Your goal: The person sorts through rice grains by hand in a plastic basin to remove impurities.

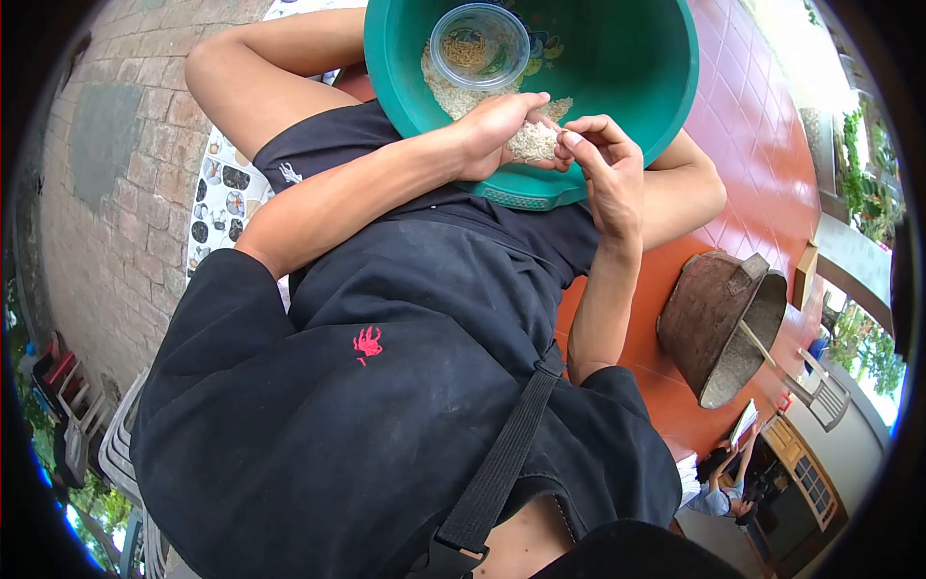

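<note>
A green plastic basin (pixel 627 58) rests on my lap. White rice grains (pixel 446 96) lie along its left side. A clear round plastic tub (pixel 479 46) stands on them, with some brownish grains (pixel 465 50) in it. Over the basin's near rim, my left hand (pixel 492 135) is cupped palm up and holds a heap of rice (pixel 533 142). My right hand (pixel 606 164) is beside it at the edge of the heap, thumb and forefinger pinched together. Whatever is between those fingertips is too small to make out.
On the red tiled floor (pixel 743 145) to the right, a large brown pot-like vessel (pixel 709 309) lies tilted with a stick (pixel 757 343) in it. Farther back are a person (pixel 719 497) with papers and a chair (pixel 828 391). Stone paving (pixel 125 183) lies left.
</note>
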A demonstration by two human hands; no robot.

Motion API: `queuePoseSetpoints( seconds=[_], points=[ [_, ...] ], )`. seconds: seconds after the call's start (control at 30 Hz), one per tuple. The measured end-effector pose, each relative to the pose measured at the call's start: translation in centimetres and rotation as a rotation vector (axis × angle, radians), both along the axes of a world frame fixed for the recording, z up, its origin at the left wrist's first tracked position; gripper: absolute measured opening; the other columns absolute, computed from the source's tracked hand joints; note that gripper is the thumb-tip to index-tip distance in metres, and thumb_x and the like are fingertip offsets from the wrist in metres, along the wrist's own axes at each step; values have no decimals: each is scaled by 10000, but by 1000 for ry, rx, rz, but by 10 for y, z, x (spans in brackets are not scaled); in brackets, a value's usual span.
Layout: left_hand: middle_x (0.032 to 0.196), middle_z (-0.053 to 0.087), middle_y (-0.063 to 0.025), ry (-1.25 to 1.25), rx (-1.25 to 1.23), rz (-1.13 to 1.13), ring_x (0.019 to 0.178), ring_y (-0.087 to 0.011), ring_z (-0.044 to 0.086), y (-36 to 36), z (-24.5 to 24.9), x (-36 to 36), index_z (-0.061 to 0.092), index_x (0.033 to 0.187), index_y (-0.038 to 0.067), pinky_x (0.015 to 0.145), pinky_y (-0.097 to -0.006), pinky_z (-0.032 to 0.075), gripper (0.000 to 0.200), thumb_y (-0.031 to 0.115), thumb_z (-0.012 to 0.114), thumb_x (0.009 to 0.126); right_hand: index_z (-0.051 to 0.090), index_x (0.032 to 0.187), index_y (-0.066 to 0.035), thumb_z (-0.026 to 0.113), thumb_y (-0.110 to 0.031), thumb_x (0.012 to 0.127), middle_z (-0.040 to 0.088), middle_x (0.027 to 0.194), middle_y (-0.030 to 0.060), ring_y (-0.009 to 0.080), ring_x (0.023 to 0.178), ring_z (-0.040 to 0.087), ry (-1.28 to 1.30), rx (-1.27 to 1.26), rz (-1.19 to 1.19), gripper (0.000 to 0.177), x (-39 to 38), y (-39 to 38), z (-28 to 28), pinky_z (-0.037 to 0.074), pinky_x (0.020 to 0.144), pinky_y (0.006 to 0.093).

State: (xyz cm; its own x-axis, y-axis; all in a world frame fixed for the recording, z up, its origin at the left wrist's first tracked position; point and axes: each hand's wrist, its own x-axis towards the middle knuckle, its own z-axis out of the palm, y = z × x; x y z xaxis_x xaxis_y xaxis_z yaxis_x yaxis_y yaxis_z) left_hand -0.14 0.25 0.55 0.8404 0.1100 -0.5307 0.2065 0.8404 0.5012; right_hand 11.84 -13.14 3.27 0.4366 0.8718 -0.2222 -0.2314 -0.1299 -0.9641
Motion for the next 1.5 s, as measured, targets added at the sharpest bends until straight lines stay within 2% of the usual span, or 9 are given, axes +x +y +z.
queuePoseSetpoints(
  seconds=[0.1, 0.3, 0.37, 0.4, 0.6, 0.73, 0.87, 0.97, 1.5],
  points=[
    [939, 677, -170, 36, 15, 49, 866, -283, 719, -2, 5, 0, 572, 1047, -79, 808, -370, 614, 491, 324, 295, 1087, 664, 1021, 29, 690, -39, 916, 682, 863, 51, 98, 736, 638, -93, 1, -2, 128, -8, 10, 17, 530, 687, 233],
    [975, 663, -128, -23, 55, 44, 866, -292, 715, -2, 4, -1, 541, 1148, -3, 778, -385, 626, 285, 176, 365, 1014, 711, 1059, 27, 651, -36, 941, 740, 923, 65, 97, 807, 685, -475, 91, -6, 146, -22, 61, 19, 553, 692, 230],
    [1243, 627, -88, 48, 63, 78, 1121, -187, 656, -4, 12, -1, 517, 1277, 81, 884, -405, 612, 342, 278, 321, 1079, 729, 1106, 17, 617, -29, 966, 756, 991, 76, 89, 830, 687, -651, 80, 10, 185, -23, 67, 18, 549, 726, 213],
    [1243, 627, -88, 50, 65, 79, 1121, -187, 656, -4, 12, -1, 517, 1277, 81, 884, -405, 612, 342, 278, 321, 1079, 729, 1106, 17, 617, -29, 966, 756, 991, 76, 89, 830, 687, -650, 82, 10, 185, -25, 68, 17, 549, 726, 213],
    [1177, 625, -67, -16, 49, 48, 1072, -181, 659, -2, 5, -2, 517, 1256, 72, 890, -417, 608, 350, 291, 307, 1082, 733, 1087, 4, 645, -35, 951, 758, 966, 57, 90, 822, 690, -603, 83, -81, 167, -21, 48, 10, 549, 702, 212],
    [1113, 634, -69, 48, 18, 59, 1029, -195, 661, -2, 6, -1, 543, 1179, 52, 895, -413, 602, 346, 314, 337, 1085, 737, 1022, -5, 697, -13, 875, 749, 905, 95, 168, 795, 730, -686, 5, -115, 151, -17, 27, 7, 569, 722, 269],
    [1063, 644, -71, 41, -49, 41, 1006, -197, 662, 0, -3, 1, 566, 1129, 29, 921, -429, 586, 371, 333, 358, 1083, 743, 1001, -35, 730, -3, 824, 688, 896, 95, 186, 729, 675, -878, 7, -54, 181, -15, 14, 3, 534, 662, 300],
    [1052, 647, -75, 46, -74, 66, 971, -187, 658, -1, -8, 2, 566, 1124, 20, 921, -431, 576, 381, 342, 367, 1082, 749, 994, -86, 735, -36, 815, 612, 910, 90, 247, 820, 629, -1054, -57, 52, 187, -17, 9, 1, 524, 700, 352],
    [985, 562, -12, 104, 64, 19, 916, -132, 536, -4, 4, 0, 571, 1031, 82, 869, -420, 488, 347, 384, 406, 1073, 645, 911, -5, 683, -78, 854, 580, 900, 119, 297, 886, 584, -1280, -97, 180, 99, -25, 21, -3, 503, 764, 415]
  ],
)
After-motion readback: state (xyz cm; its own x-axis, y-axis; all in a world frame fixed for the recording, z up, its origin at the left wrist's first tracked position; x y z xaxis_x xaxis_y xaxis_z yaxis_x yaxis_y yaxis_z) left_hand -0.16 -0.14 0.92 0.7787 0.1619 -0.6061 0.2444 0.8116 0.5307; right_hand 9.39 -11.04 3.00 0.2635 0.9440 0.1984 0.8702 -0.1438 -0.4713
